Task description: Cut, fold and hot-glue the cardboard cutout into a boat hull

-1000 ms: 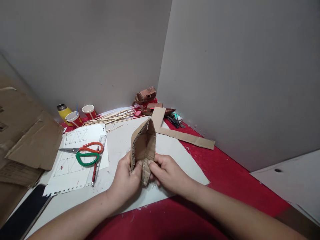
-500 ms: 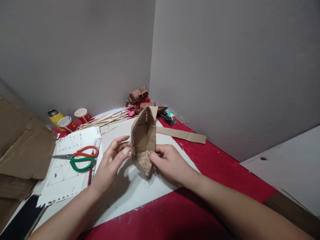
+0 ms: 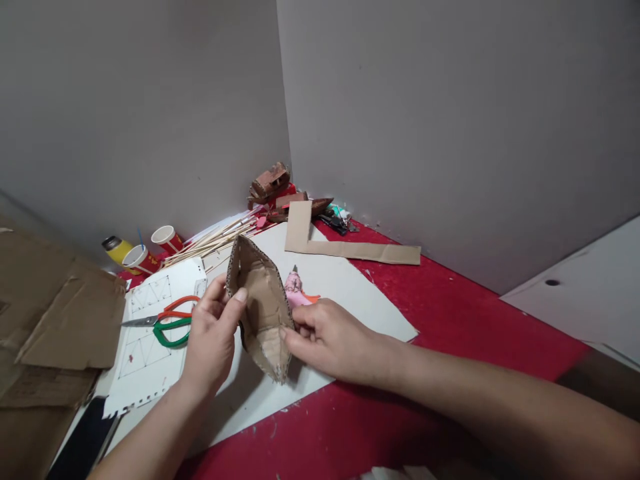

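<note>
A small boat-shaped cardboard hull, hollow with pointed ends, is held tilted up so that its inside faces me. My left hand grips its left wall, thumb over the rim and fingers behind. At the lower right wall, my right hand pinches the side, its thumb inside the rim. Behind the hull lies a pink glue gun with a dark tip and an orange trigger, partly hidden by the hull and my right hand. An L-shaped cardboard piece rests farther back.
Scissors with orange and green handles lie on a drawn sheet at left. Behind are thin wooden sticks, paper cups, a yellow bottle and a brown model boat. Folded cardboard stands at far left.
The hull has moved left and slightly down in view, tilting over. My left hand has closed round its wall. The glue gun and the whole L-shaped piece have come into sight.
</note>
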Demonstrator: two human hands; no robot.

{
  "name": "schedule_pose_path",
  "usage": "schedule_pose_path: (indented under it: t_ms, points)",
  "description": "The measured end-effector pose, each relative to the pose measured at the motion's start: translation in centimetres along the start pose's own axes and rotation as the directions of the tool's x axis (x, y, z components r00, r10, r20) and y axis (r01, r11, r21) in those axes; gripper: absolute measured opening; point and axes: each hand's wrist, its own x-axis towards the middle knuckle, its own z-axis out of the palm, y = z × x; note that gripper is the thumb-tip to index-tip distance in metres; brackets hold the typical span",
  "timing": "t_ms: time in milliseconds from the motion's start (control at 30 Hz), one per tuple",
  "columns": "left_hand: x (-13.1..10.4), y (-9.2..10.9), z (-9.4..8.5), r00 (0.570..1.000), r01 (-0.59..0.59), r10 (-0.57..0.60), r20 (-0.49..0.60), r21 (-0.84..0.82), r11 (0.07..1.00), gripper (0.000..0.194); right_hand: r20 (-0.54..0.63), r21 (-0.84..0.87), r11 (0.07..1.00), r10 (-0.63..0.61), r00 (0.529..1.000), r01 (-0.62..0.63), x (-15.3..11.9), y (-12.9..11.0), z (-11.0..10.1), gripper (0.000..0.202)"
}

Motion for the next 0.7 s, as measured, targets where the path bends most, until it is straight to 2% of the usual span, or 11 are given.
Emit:
schedule_pose_path:
  t_ms: [133, 233, 367, 533, 700]
  points:
    - [-0.3, -0.1, 0.3, 0.998, 0.006, -0.001, -0.060, 0.084, 0.996, 0.033, 0.034, 0.098, 0.995, -0.032, 0.999, 0.029, -0.1, 0.1, -0.1, 0.030]
    - [-0.5, -0.4, 0.4, 0.997, 0.001, 0.012, -0.075, 0.174, 0.985, 0.031, -0.021, 0.200, 0.980, -0.008, 1.000, 0.012, -0.1, 0.2, -0.6, 0.028]
    - [-0.9, -0.9, 0.6, 0.997, -0.060, 0.073, -0.038, 0.262, 0.963, 0.025, -0.127, 0.332, 0.943, 0.051, 0.991, -0.006, 0.0, -0.1, -1.2, 0.020]
    - [-1.6, -1.7, 0.9, 0.983, -0.171, 0.184, 0.000, 0.377, 0.910, 0.020, -0.078, 0.433, 0.901, 0.042, 0.996, -0.004, 0.1, 0.0, -0.4, 0.023]
    - [-2.0, -1.8, 1.2, 0.975, -0.216, 0.211, 0.066, 0.474, 0.854, 0.015, -0.135, 0.444, 0.895, 0.019, 0.991, 0.043, 0.6, 0.7, 0.8, 0.006]
